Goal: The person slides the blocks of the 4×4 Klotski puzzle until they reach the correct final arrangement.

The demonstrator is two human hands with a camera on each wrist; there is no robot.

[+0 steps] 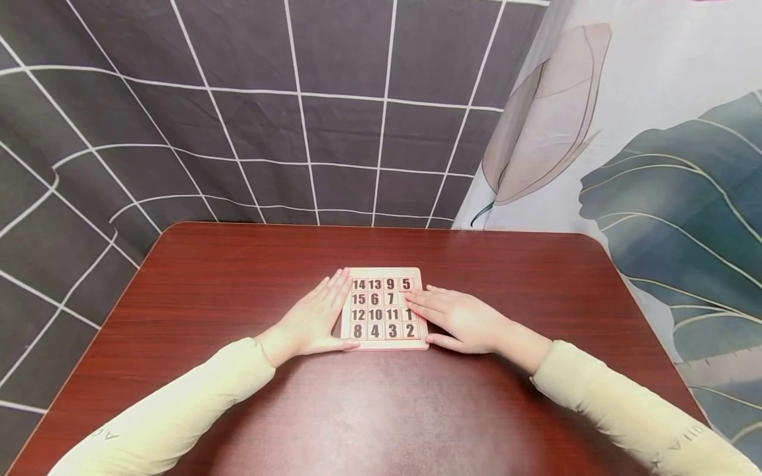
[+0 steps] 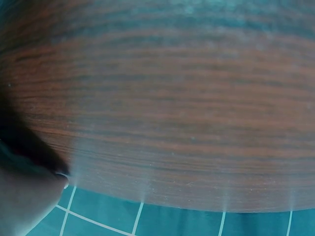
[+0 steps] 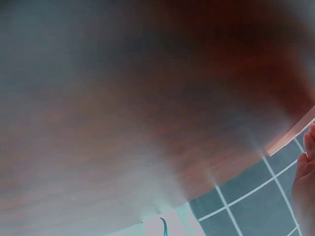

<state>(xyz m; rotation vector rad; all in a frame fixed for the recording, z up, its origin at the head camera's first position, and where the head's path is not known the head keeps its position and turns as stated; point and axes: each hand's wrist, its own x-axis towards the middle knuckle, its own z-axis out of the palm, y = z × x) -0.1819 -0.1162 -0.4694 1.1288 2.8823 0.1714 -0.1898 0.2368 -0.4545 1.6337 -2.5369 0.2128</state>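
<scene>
A square number slide puzzle (image 1: 387,345) with a pale frame lies flat on the table, its rows reading 14 13 9 5, 15 6 7, 12 10 11 1, and 8 4 3 2. Along its left side rests my left hand (image 1: 318,316), fingers extended toward the far corner and thumb at the near left corner. My right hand (image 1: 467,320) lies at the right side with straight fingers over the frame. Its fingertips overlap the gap right of the 7 tile (image 1: 390,299), and its thumb points at the near right corner. Both wrist views show mostly tabletop.
The puzzle sits mid-table on a reddish-brown wooden table (image 1: 381,403) with rounded far corners. Behind it hangs a dark grey curtain (image 1: 250,125) with a white grid. A white curtain with leaf prints (image 1: 667,79) hangs at the right.
</scene>
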